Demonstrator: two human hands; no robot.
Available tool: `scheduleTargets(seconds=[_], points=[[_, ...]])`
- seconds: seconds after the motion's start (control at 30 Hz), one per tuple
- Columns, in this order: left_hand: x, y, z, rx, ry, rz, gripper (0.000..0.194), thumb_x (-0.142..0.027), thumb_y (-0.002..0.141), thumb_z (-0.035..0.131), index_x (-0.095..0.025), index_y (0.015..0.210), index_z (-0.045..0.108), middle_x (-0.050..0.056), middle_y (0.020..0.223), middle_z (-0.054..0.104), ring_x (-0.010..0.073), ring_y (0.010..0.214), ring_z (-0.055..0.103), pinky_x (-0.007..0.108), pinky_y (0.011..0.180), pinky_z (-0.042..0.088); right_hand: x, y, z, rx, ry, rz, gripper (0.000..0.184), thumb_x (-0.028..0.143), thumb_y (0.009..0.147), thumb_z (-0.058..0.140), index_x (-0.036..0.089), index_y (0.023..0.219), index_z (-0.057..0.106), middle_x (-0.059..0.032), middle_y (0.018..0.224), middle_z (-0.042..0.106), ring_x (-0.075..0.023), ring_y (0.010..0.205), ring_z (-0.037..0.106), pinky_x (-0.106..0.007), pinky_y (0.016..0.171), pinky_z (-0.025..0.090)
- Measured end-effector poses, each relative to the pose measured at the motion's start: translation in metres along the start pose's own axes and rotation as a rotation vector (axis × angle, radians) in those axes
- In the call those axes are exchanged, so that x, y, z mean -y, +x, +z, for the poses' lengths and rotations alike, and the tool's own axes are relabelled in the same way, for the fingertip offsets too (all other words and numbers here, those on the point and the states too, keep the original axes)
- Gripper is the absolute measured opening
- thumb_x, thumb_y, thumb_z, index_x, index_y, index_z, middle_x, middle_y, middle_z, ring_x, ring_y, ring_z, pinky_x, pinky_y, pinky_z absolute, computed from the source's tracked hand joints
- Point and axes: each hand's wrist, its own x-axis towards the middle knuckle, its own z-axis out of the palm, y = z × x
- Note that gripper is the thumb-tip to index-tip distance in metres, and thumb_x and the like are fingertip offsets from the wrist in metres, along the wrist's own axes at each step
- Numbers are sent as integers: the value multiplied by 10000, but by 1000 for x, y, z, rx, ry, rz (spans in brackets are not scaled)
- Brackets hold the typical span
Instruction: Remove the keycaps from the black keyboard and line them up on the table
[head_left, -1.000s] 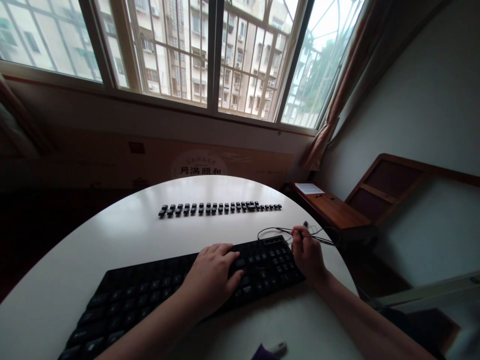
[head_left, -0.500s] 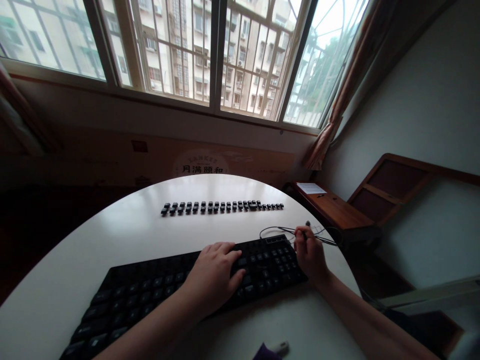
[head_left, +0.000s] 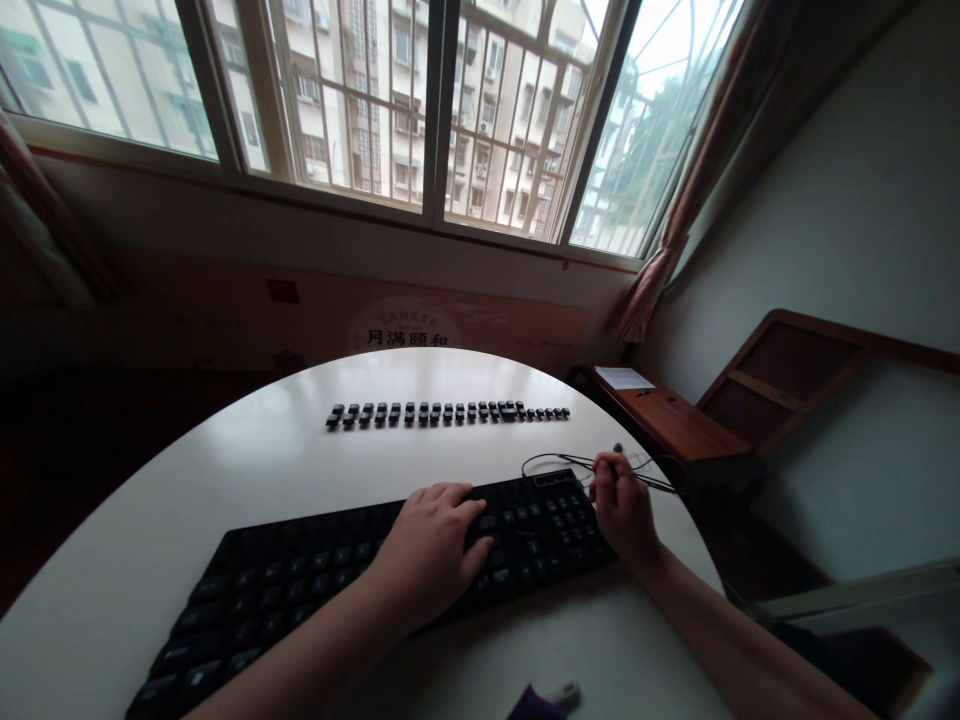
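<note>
A black keyboard (head_left: 300, 580) lies slantwise across the white round table. My left hand (head_left: 439, 535) rests flat on its middle keys, palm down, with the fingers stretched out. At the keyboard's right end my right hand (head_left: 624, 505) is closed in a pinch above the number pad's edge. What those fingertips hold is hidden. A small dark piece (head_left: 617, 448) shows just past them, and I cannot tell whether it is held. Thin black cable (head_left: 551, 457) loops behind the keyboard and this hand. Beyond the keyboard, loose black keycaps (head_left: 424, 413) stand in two rows.
A purple object with a pale tip (head_left: 566, 695) lies at the near edge of view. The white table (head_left: 247, 460) curves away toward the window wall. On the right stand a wooden bench (head_left: 690, 425) with a paper sheet (head_left: 624, 378) and a wooden frame.
The view has shifted very slightly. Both hands keep nearly the same pose, the left on the keys and the right closed at the keyboard's right end.
</note>
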Motion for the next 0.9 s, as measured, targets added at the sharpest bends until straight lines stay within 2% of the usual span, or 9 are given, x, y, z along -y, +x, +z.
scheduleTargets(seconds=[0.17, 0.37, 0.5, 0.63, 0.77, 0.9], points=[[-2, 0, -2, 23, 7, -7, 396, -375, 858, 562, -196, 1191, 681, 116, 1286, 617, 313, 1185, 542, 491, 1035, 399, 14, 2, -6, -77, 148, 6, 156, 316, 999, 381, 210, 912, 455, 51, 563, 528, -116, 448, 539, -221, 475, 427], [0, 1, 1, 12, 9, -8, 381, -372, 852, 577, -202, 1175, 686, 113, 1276, 623, 316, 1175, 552, 494, 1030, 408, 10, -2, -3, 35, 257, -50, 124, 271, 983, 410, 211, 901, 481, 63, 556, 499, -111, 452, 529, -216, 461, 420], [0, 0, 1, -8, 15, 18, 370, -363, 856, 578, -197, 1169, 683, 119, 1271, 625, 319, 1160, 563, 504, 1022, 417, 22, -3, -8, 167, 233, -225, 76, 198, 945, 449, 216, 893, 502, 59, 564, 531, -110, 466, 528, -226, 495, 417], [-5, 0, -5, -77, -4, 45, 422, -336, 851, 600, -175, 1240, 629, 132, 1289, 613, 319, 1180, 546, 512, 1034, 407, 48, -1, -15, 329, 246, -458, 92, 168, 898, 448, 212, 853, 515, 29, 611, 558, -116, 490, 512, -241, 502, 384], [-13, -3, -17, -159, -183, 57, 493, -347, 868, 595, -178, 1327, 537, 130, 1282, 610, 283, 1158, 564, 463, 1004, 447, 77, 0, -16, 430, 320, -669, 111, 134, 827, 430, 211, 851, 508, 27, 607, 513, -116, 480, 454, -255, 502, 349], [-15, -7, -27, -77, -430, 144, 431, -314, 880, 586, -231, 1301, 545, 73, 1140, 674, 204, 966, 647, 355, 883, 519, 100, 4, -9, 448, 306, -879, 110, 143, 840, 418, 211, 868, 501, 25, 629, 524, -118, 506, 466, -253, 513, 347]])
